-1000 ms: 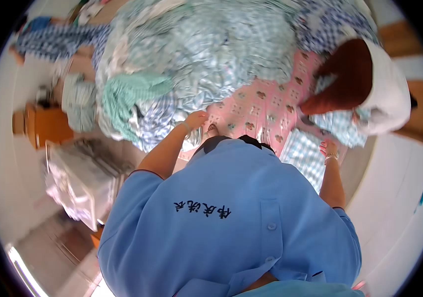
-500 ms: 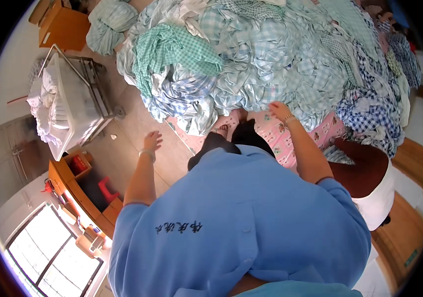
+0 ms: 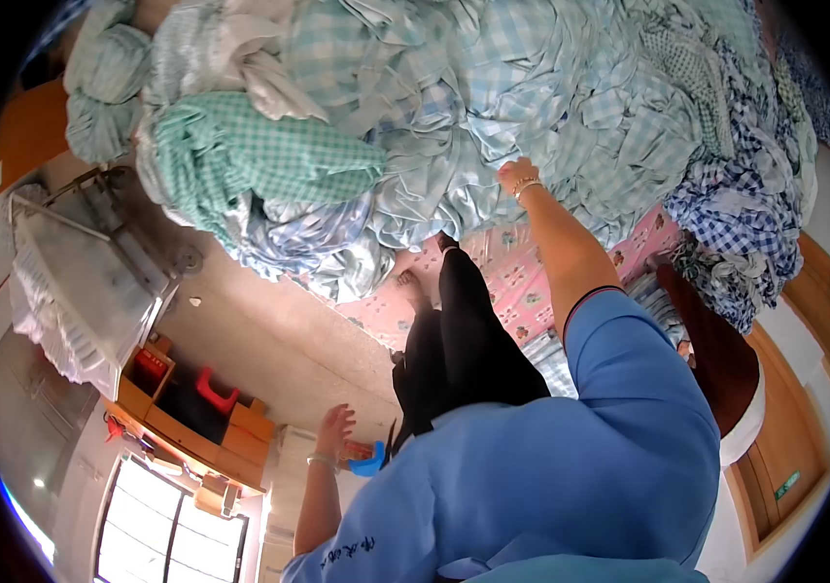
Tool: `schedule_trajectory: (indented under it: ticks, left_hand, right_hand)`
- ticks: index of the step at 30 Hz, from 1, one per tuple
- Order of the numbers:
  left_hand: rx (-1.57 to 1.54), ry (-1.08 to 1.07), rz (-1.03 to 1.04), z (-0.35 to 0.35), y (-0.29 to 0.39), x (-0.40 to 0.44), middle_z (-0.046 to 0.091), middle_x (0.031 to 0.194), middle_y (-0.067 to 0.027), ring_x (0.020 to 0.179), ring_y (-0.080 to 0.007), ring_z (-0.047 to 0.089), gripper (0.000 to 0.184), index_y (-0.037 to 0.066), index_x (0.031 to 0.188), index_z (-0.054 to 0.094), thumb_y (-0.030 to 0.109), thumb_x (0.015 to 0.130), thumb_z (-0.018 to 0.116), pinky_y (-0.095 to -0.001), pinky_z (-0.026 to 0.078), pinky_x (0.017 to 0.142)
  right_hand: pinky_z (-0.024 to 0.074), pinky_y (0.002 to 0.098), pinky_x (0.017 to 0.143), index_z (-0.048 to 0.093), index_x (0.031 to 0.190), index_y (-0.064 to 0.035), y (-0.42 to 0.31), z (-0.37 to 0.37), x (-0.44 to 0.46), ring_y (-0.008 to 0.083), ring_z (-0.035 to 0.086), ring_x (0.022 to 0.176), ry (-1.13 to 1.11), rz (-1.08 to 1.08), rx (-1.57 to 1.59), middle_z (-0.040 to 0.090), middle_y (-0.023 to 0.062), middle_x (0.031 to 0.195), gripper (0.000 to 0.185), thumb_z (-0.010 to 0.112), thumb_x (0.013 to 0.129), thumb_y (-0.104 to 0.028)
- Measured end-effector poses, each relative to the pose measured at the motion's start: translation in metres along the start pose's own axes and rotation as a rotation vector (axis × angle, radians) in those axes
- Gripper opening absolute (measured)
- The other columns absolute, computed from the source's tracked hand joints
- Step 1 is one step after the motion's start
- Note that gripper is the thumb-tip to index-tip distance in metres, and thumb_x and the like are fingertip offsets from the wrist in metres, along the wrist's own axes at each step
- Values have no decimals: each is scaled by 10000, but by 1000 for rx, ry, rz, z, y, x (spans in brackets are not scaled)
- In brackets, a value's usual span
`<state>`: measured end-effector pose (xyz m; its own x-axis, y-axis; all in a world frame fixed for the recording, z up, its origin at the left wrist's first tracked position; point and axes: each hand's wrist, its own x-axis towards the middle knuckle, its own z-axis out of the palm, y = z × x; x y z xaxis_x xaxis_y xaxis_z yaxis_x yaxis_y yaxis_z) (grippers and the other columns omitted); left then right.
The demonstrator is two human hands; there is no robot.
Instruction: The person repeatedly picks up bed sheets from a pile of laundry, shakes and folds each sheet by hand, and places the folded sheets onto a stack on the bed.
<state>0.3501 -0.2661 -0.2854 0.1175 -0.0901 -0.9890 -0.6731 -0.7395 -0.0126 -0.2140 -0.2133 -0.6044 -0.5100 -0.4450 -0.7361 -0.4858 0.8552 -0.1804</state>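
Note:
My right hand (image 3: 514, 175) reaches forward to the near side of a big heap of crumpled checked cloth (image 3: 570, 126). Its fingers are closed on a fold of pale blue checked cloth (image 3: 489, 146), which rises towards them. Back beside my body at the left, my left hand (image 3: 335, 425) hangs over the floor with fingers apart and nothing in them. A bundle of green checked cloth (image 3: 269, 151) lies on the heap's left part. Under the near edge shows a pink patterned sheet (image 3: 502, 262).
A wheeled cart (image 3: 94, 262) with white cloth stands at the left. Beyond my left hand are a wooden desk (image 3: 182, 423) and a red stool (image 3: 214, 391). Another person in a brown garment (image 3: 711, 355) is close on the right, near blue checked cloth (image 3: 741, 209).
My right hand has moved forward and left onto the heap and closed on cloth. My left hand has swung back towards my body. My view has turned and come nearer the heap.

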Motion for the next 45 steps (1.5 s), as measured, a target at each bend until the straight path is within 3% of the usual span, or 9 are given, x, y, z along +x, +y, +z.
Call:
schedule_trajectory:
  ticks: [8, 12, 17, 19, 25, 29, 31, 35, 45]
  left_hand:
    - [-147, 110, -104, 20, 22, 46, 559, 996, -63, 819, -138, 550, 311, 95, 1124, 460, 292, 887, 418, -264, 451, 685]
    - [-33, 71, -258, 27, 27, 56, 569, 989, -62, 811, -140, 559, 301, 96, 1100, 486, 292, 875, 446, -260, 451, 680]
    - [-106, 49, -73, 40, 80, 54, 568, 989, -61, 813, -136, 556, 295, 84, 1099, 492, 273, 877, 443, -252, 450, 673]
    - [-66, 39, -5, 54, 120, 44, 566, 990, -64, 826, -129, 548, 310, 72, 1101, 490, 285, 883, 432, -249, 446, 686]
    - [81, -203, 428, 108, 223, 2, 540, 1069, -88, 900, -152, 536, 372, 63, 1157, 453, 322, 897, 392, -265, 435, 743]
    - [66, -616, 405, 155, 248, -30, 459, 1196, -92, 1011, -196, 495, 548, 66, 1261, 331, 467, 889, 284, -313, 419, 795]
    - [-33, -780, 362, 174, 249, -53, 459, 1195, -92, 1016, -200, 492, 569, 67, 1261, 331, 488, 882, 275, -318, 414, 802]
    - [-225, -1014, 184, 187, 257, -98, 479, 1168, -101, 1016, -220, 491, 566, 59, 1233, 363, 492, 871, 318, -329, 403, 830]
    - [-650, -886, 202, 174, 205, -46, 522, 1083, -137, 983, -246, 516, 330, -14, 1105, 449, 226, 909, 338, -375, 407, 872]
  right_hand:
    - [423, 399, 842, 378, 1169, -58, 41, 60, 93, 348, 508, 989, 281, 816, 270, 500, 200, 1090, 502, 544, 732, -241]
    - [434, 391, 817, 390, 1161, -58, 103, 103, 141, 313, 547, 917, 234, 553, 382, 537, 176, 1036, 430, 496, 767, -194]
    - [452, 364, 766, 499, 1067, -49, 27, -14, 86, 225, 558, 828, 600, 389, 2189, 559, 93, 1004, 285, 422, 799, -106]
    - [456, 357, 773, 519, 1052, -44, 14, -34, 50, 203, 557, 851, 339, -16, 1697, 563, 83, 1000, 273, 416, 808, -113]
    - [450, 321, 782, 534, 1043, -29, -65, -112, -148, 202, 557, 895, -282, 9, 2176, 572, 53, 999, 273, 501, 806, -163]
    - [427, 305, 815, 525, 1019, 0, -79, -158, -260, 166, 547, 892, -171, -404, 1857, 565, 72, 989, 258, 469, 817, -150]
    - [429, 265, 785, 518, 1017, 18, -75, -137, -292, 151, 543, 884, 253, -605, 961, 562, 67, 951, 259, 490, 796, -114]
    - [458, 266, 668, 593, 878, -13, -113, -156, -365, 151, 577, 796, -359, -422, 1855, 590, 59, 806, 172, 524, 767, -124]
    - [393, 284, 788, 529, 976, 68, -170, -65, -444, 170, 532, 874, 4, -589, 1982, 571, 106, 939, 257, 436, 781, -71]
